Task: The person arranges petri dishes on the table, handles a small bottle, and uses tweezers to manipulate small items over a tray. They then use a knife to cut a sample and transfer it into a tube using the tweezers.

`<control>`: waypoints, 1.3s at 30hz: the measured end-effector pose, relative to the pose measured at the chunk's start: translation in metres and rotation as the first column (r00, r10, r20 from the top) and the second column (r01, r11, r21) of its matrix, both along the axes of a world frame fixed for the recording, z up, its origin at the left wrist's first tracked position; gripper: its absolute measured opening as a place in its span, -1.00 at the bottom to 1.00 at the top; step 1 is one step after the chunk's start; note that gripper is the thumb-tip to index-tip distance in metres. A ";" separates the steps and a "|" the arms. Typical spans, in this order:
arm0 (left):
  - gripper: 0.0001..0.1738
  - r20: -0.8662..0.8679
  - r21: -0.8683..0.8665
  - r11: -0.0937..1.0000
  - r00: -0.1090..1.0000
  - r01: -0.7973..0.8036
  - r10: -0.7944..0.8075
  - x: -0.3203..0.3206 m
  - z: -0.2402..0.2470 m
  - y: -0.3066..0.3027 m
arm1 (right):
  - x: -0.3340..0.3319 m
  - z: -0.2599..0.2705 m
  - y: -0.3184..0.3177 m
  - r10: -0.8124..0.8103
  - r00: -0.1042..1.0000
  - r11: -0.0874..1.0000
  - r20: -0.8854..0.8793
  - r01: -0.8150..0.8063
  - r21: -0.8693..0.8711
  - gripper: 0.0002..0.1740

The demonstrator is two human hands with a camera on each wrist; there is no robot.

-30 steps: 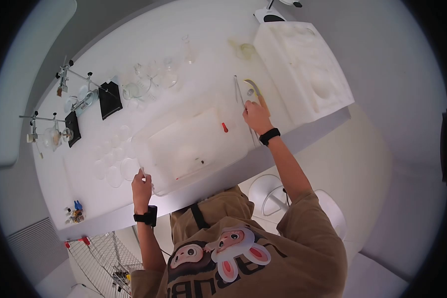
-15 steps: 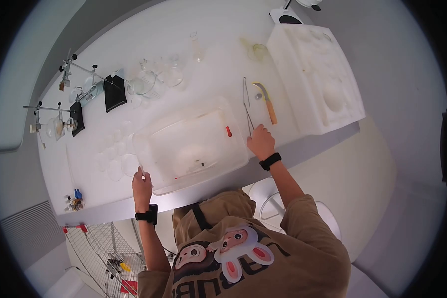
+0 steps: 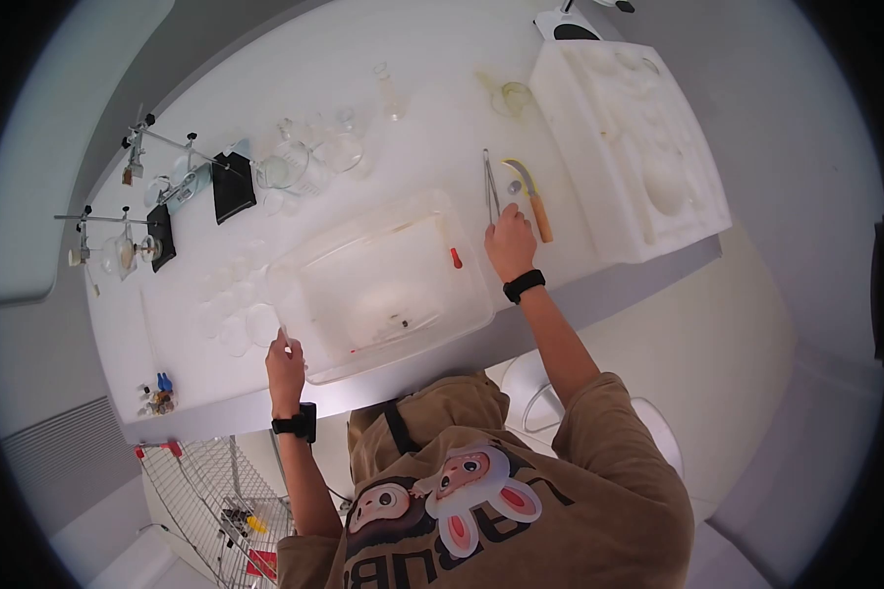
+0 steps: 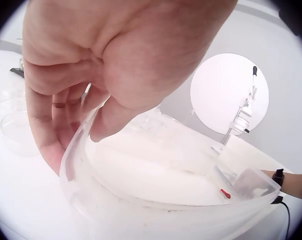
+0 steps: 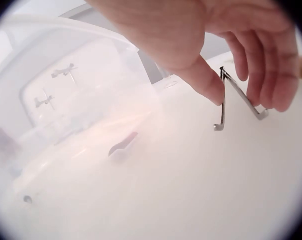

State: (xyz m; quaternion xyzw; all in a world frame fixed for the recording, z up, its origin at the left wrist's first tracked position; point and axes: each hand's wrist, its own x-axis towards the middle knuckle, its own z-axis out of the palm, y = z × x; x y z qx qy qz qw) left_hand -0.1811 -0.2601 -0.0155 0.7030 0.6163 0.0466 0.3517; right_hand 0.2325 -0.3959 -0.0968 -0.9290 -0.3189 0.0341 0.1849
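Note:
At the near left corner of a clear plastic tub (image 3: 383, 363), my left hand (image 3: 285, 373) grips the rim, thumb inside and fingers outside in the left wrist view. My right hand (image 3: 511, 243) is beyond the tub's right end, holding metal tongs (image 3: 490, 177) that lie along the bench. In the right wrist view, the thumb meets one leg of the tongs (image 5: 222, 107) and the fingertips the other, the legs spread apart. Beside that hand lie a hooked knife with a wooden handle (image 3: 540, 216) and a small round grey piece (image 3: 514, 187). A red rubber bulb (image 3: 456, 258) shows within the tub's outline.
Several round glass dishes (image 3: 262, 324) lie left of the tub. Behind are glassware (image 3: 295, 167) and stands with black bases (image 3: 233, 187). A white moulded block (image 3: 629, 147) fills the right end. Small bottles (image 3: 159, 393) stand near the left edge, above a wire cart (image 3: 206, 501).
My right hand first slid back toward the near ends of the tongs, then moved forward along them again. My left hand has stayed on the tub's rim. The head view has shifted slightly.

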 end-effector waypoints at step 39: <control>-0.63 -0.381 0.650 0.717 0.924 0.252 0.021 0.028 0.008 -0.017 | -0.024 0.086 -0.046 -0.037 0.987 0.991 -0.153 0.055 0.120 -0.82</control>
